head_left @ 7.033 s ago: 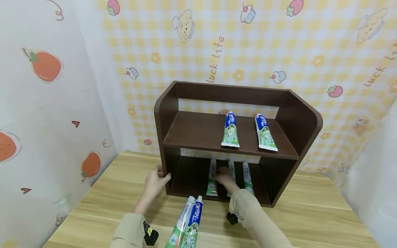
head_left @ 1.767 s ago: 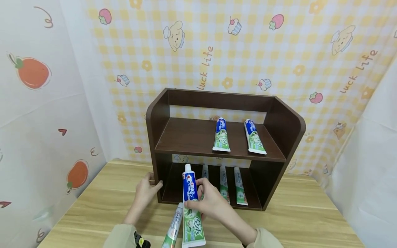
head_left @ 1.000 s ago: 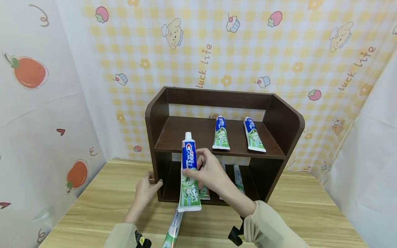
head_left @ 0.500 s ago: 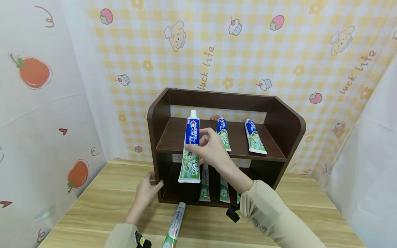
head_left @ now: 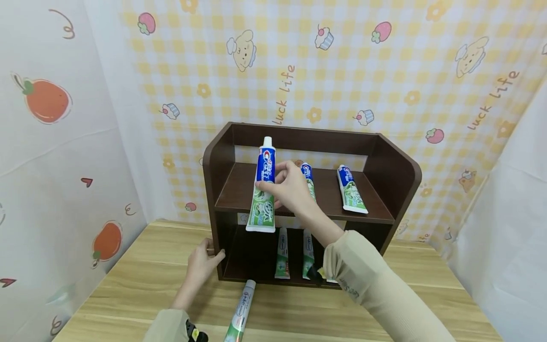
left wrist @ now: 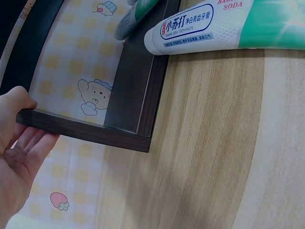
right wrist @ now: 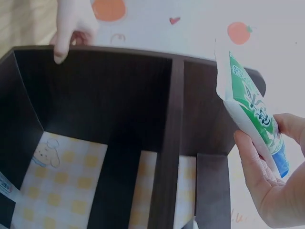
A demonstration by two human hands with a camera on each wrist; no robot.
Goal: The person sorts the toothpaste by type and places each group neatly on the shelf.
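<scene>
My right hand (head_left: 290, 187) pinches a blue-and-green Crest toothpaste tube (head_left: 262, 209) between thumb and fingers. Cap up, the tube hangs in front of the upper board's left part, apart from the wood; the right wrist view shows the same toothpaste tube (right wrist: 252, 105) from its flat end. With the thumb inside and fingers outside, my left hand (head_left: 202, 262) grips the left side panel of the dark brown two-tier shelf (head_left: 273, 128). That grip also shows in the left wrist view, where the left hand (left wrist: 21, 152) holds the panel edge.
Two Crest tubes (head_left: 352, 192) lie on the upper board, one partly behind my right hand. Grey-green toothpaste tubes (head_left: 282, 254) lie in the lower tier, one mostly hidden by my sleeve. Another baking soda toothpaste tube (head_left: 241, 308) lies on the wooden table (head_left: 141, 275) before the shelf.
The right hand left the lower tier, took the Crest tube from the table and raised it to the upper board's height. The left hand keeps its grip on the shelf.
</scene>
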